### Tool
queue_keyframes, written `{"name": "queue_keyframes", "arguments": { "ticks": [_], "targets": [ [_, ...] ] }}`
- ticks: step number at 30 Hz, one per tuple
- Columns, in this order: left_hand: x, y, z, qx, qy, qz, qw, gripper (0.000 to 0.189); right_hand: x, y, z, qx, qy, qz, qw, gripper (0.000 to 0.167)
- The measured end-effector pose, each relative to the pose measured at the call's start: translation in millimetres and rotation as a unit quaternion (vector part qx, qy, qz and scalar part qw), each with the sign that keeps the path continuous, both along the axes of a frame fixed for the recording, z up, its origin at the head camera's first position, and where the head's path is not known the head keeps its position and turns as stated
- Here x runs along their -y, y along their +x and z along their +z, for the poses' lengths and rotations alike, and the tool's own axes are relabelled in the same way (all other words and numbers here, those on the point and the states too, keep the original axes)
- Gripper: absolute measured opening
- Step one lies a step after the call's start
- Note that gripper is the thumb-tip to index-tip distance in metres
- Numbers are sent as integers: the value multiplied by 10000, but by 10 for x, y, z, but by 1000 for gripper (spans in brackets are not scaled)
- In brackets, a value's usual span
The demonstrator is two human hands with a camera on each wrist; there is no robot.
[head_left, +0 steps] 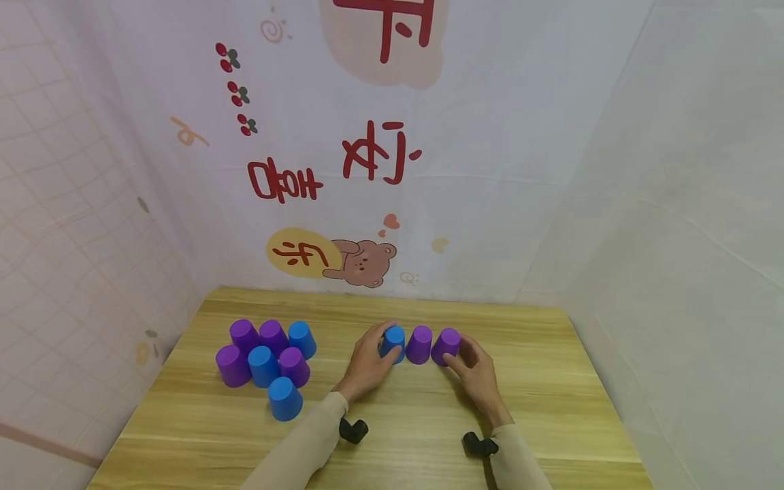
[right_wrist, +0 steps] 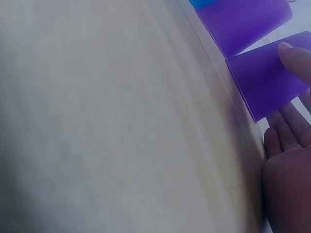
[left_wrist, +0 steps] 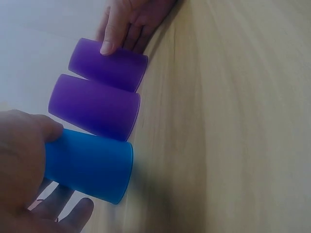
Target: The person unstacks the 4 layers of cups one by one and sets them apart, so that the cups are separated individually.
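Note:
Three upside-down cups stand in a row at the back middle of the table. My left hand (head_left: pixel 369 359) grips the blue cup (left_wrist: pixel 92 162) at the row's left end, its thumb on the near side and fingers around the far side. Between the hands is a purple cup (head_left: pixel 419 345) that neither one holds. At the right end my right hand (head_left: pixel 478 373) grips another purple cup (right_wrist: pixel 269 77), thumb across its front and fingers behind. In the right wrist view the rims of the two purple cups meet near the tabletop.
To the left, several upside-down blue and purple cups stand close together, with a purple cup (head_left: pixel 233 366) at their left side and a blue cup (head_left: pixel 285 399) nearest me. The wooden table (head_left: pixel 422 435) backs onto a printed white curtain (head_left: pixel 490 170).

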State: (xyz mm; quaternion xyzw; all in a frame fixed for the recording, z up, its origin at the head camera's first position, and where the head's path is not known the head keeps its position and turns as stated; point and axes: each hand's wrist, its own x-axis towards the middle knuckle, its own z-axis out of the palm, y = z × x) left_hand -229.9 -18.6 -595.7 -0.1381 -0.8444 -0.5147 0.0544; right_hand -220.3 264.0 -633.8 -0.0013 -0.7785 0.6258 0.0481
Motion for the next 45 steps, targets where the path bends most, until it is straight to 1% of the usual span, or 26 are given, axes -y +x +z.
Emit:
{"name": "queue_keyframes", "arguments": {
  "ticks": [6, 12, 18, 22, 27, 32, 36, 41, 45],
  "targets": [
    [31, 31, 7, -112, -39, 42, 9999, 53, 5, 4, -5, 20, 25, -18, 10000, 57],
    [71, 84, 76, -115, -49, 129, 9998, 52, 2, 4, -6, -4, -26, -9, 10000, 57],
    [131, 136, 199, -6, 87, 170, 9998, 50, -8, -3, -14, -37, -24, -3, 10000, 56],
    [177, 173, 293, -16, 227, 232, 9995, 50, -12, -10, -25, -62, 52, -7, 10000, 56],
    [229, 229, 405, -130, 214, 328, 9991, 51, -16, -4, -27, -89, 99, -19, 9999, 56],
    [277, 292, 495, -294, 268, 365, 9985, 50, -17, 8, -27, -24, 123, -36, 9999, 57],
    [315, 353, 579, -345, 300, 402, 9981, 51, -15, 7, -33, -13, 125, -43, 9999, 57],
    [367, 421, 686, -357, 379, 379, 9979, 53, -14, 1, -36, -112, 106, 6, 9999, 56],
    [424, 484, 751, -513, 482, 305, 9971, 53, -17, -3, -40, -141, 64, 45, 9999, 56]
  ]
}}
